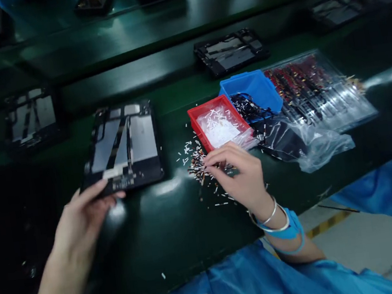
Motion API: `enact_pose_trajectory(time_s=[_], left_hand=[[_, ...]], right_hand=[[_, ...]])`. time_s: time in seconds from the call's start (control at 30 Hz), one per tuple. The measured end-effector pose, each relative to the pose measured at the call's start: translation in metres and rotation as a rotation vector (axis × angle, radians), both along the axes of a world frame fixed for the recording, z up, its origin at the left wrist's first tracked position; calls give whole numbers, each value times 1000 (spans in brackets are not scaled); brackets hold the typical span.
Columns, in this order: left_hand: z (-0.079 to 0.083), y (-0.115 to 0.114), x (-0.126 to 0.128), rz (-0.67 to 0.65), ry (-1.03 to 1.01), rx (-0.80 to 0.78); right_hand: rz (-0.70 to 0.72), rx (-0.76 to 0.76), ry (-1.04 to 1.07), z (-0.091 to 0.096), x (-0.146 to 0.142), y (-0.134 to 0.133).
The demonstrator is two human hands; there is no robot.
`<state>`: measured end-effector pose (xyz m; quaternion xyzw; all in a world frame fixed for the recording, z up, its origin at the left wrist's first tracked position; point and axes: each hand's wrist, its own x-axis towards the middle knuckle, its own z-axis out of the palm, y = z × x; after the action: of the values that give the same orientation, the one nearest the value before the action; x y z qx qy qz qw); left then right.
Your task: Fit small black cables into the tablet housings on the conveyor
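Note:
My left hand (82,213) grips the near left corner of a black tablet frame (124,144) that lies flat on the dark green belt, thumb on top. My right hand (238,173) hovers over a heap of tiny white and brown parts (196,161) scattered on the belt, fingers curled and pinched together at the heap. What sits between the fingertips is too small to make out. Silver bangles and a blue wrist strap circle my right wrist.
A red bin (199,113) with white bits in a bag and a blue bin (260,86) with black cables stand behind the heap. A clear tray of parts (321,88) and a plastic bag lie right. More tablet frames (230,52) sit farther along the belt (163,227).

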<state>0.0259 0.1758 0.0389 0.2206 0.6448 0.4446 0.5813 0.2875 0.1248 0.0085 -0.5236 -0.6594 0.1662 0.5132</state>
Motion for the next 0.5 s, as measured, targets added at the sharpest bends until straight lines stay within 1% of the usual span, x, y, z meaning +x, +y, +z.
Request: enact_pose_trajectory(time_s=[0.03, 0.07, 0.13, 0.2, 0.23, 0.3, 0.37, 0.4, 0.43, 0.47, 0.5], left_hand=[[-2, -26, -11, -2, 36, -28], [-6, -51, -20, -31, 49, -65], [-17, -93, -32, -120, 43, -122], [-30, -125, -35, -224, 3, -161], [-35, -138, -35, -283, -21, -178], [-44, -155, -34, -429, -87, -218], [-49, -163, -38, -609, -101, -258], [-50, -164, -42, -699, -55, -266], [-50, -165, -47, -773, 33, -252], [-50, -164, -54, -821, 159, -208], [-50, -163, -62, -835, 307, -135]], right_hand=[[-7, -47, 28, 0, -1, 0], [-9, -105, 70, -1, -3, 0], [18, -232, 185, -2, -12, -2], [95, -353, 299, -3, -27, -4], [151, -408, 342, -2, -37, -5], [278, -524, 395, -2, -61, -8], [390, -637, 408, -4, -88, -9], [429, -685, 400, -5, -100, -9], [458, -728, 385, -8, -113, -8], [481, -763, 366, -11, -123, -7], [496, -791, 347, -14, -133, -7]])
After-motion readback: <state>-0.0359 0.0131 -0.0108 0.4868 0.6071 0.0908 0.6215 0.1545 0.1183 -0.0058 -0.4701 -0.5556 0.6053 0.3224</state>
